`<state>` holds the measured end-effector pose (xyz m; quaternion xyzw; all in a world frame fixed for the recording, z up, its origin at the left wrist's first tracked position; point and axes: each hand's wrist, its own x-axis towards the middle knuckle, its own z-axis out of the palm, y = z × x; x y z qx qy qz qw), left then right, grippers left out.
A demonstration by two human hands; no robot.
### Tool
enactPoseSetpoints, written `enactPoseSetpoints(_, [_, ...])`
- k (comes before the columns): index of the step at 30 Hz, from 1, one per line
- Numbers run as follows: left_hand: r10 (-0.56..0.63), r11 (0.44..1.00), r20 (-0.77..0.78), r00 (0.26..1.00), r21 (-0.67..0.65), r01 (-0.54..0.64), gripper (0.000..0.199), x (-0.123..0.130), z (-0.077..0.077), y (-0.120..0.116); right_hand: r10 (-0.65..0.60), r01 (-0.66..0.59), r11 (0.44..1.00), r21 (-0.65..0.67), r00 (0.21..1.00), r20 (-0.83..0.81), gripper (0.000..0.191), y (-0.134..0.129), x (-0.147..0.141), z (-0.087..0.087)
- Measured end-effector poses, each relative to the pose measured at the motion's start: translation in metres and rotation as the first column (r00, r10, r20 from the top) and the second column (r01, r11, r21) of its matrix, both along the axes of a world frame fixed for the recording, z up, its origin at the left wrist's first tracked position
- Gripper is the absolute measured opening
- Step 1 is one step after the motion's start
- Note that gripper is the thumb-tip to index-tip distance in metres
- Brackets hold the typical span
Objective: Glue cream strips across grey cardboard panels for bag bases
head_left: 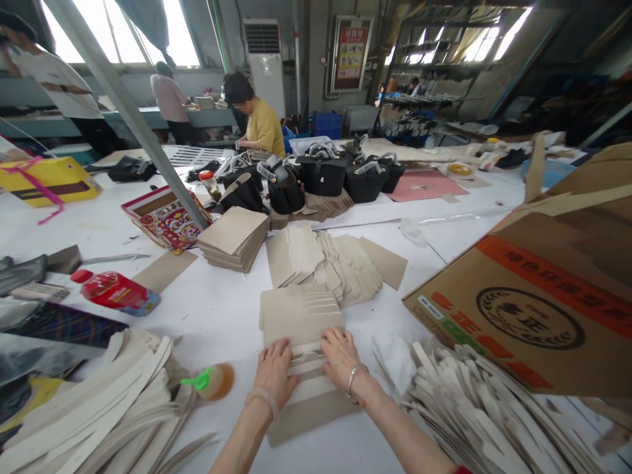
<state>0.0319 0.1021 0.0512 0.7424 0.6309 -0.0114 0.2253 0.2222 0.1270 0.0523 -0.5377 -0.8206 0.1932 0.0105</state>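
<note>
Left hand (pixel 273 372) and right hand (pixel 342 359), fingers (pixel 282 349) loosely extended, touch flat, overlapping beige sheets (pixel 291 313).

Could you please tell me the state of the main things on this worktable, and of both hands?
Thin beige cardboard sheets: overlapping in steps
Bare left hand: open, resting on them
Bare right hand: open, resting on them
Beige rectangular cardboard stack: neatly piled
Red-capped plastic bottle: closed, lying on its side
Small green-topped bottle: top on, amber contents
Brown cardboard box: flap raised
Red patterned cardboard box: open
Black handbags: grouped together
</note>
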Motion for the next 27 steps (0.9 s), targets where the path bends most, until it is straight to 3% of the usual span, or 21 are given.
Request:
enactPoseSetpoints(6, [-0.008,1.0,-0.027,1.0,-0.017,0.008,0.028,0.003,0.004,0.012,0.011,-0.012,1.0,0.007,0.999,0.032,0.025,0.011,-0.004,0.001])
enactPoseSetpoints(13, [-0.071,0.997,0.077,0.995,0.033,0.069,0.022,0.002,0.019,-0.002,0.02,-0.019,0.999,0.031,0.998,-0.054,0.017,-0.007,0.006,0.012])
enactPoseSetpoints(17, [-0.06,0.997,0.096,0.994,0.046,0.056,0.019,0.004,0.045,-0.031,0.054,-0.041,0.993,0.112,0.992,-0.111,0.011,-0.04,0.011,0.033])
enactPoseSetpoints(22, [-0.077,0.997,0.173,0.982,0.012,0.076,0.033,0.005,0.068,-0.087,0.095,-0.076,0.983,0.167,0.99,-0.106,0.007,-0.103,0.018,0.047])
enactPoseSetpoints(25, [-0.08,0.996,0.137,0.987,-0.028,0.085,0.027,0.0,0.066,-0.113,0.092,-0.085,0.984,0.154,0.995,-0.039,0.035,-0.128,0.025,0.045])
enactPoseSetpoints(27, [-0.04,0.997,0.101,0.994,-0.056,0.046,0.023,-0.004,0.061,-0.12,0.07,-0.072,0.99,0.122,0.997,0.021,0.048,-0.132,0.028,0.043])
